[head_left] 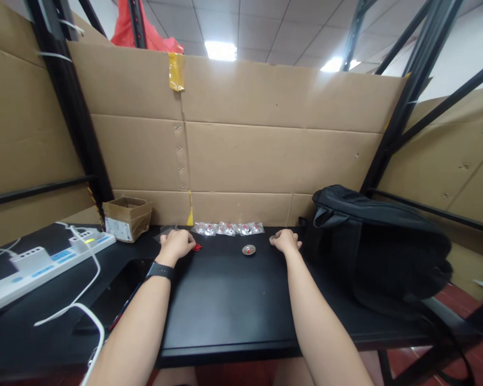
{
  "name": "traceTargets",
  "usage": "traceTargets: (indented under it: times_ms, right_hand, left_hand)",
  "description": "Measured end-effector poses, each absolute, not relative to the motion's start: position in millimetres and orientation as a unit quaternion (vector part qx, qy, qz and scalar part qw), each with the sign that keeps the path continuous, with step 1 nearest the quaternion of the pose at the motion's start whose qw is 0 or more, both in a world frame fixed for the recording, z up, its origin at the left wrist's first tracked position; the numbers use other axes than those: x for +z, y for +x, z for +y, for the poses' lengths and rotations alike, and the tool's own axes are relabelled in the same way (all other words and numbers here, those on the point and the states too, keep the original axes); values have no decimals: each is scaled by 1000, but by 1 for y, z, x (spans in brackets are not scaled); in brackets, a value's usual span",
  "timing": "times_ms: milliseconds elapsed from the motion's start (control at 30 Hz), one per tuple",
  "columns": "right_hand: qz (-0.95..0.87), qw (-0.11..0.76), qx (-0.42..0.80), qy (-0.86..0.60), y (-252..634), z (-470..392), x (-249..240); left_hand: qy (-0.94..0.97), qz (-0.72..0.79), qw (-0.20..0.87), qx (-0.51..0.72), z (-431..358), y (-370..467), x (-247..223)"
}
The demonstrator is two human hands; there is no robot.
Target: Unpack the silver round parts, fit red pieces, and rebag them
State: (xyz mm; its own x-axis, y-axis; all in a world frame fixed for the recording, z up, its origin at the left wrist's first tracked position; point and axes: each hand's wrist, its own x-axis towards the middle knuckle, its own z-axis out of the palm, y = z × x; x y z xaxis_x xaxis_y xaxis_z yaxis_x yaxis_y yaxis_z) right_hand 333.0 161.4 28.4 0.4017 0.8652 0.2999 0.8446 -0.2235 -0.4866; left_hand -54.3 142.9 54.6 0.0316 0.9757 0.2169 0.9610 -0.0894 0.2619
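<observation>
My left hand [177,244], wearing a black wristband, rests on the black desk with curled fingers. Small red pieces [197,247] lie at its fingertips; I cannot tell whether they are pinched. Behind this hand is a clear plastic bag [163,232]. A round metal disc with a red centre [248,250] lies flat between my hands. Farther back, a row of similar discs in clear packets [227,229] lines the cardboard wall. To the right, my right hand [286,240] is closed, with a small greyish edge showing at its fingertips; its kind is unclear.
A black backpack [370,246] stands close to my right hand. On the left are a dark tablet-like device [118,292], a white power strip [52,268] with cables, and an open cardboard box [129,217]. Cardboard panels [241,155] enclose the desk.
</observation>
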Motion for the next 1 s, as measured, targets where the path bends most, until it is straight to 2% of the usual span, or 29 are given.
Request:
traceTargets:
  times_ms: [133, 333, 467, 700, 900, 1000]
  right_hand:
    - [-632, 286, 40, -719, 328, 155, 38]
    - [-805, 261, 211, -490, 301, 145, 44]
    - [-799, 261, 233, -489, 284, 144, 40]
    - [-801, 340, 227, -438, 265, 137, 47]
    - [-789, 430, 230, -373, 236, 130, 48]
    - [-761, 466, 282, -351, 228, 128, 45]
  left_hand:
    - [722, 672, 16, 165, 143, -52, 55]
    - [734, 658, 14, 167, 145, -45, 53]
    - [758, 618, -1, 211, 146, -28, 50]
    - [826, 450, 69, 334, 126, 23, 51]
    - [791, 474, 126, 366, 120, 45, 47]
    - [785, 452, 184, 382, 126, 40, 43]
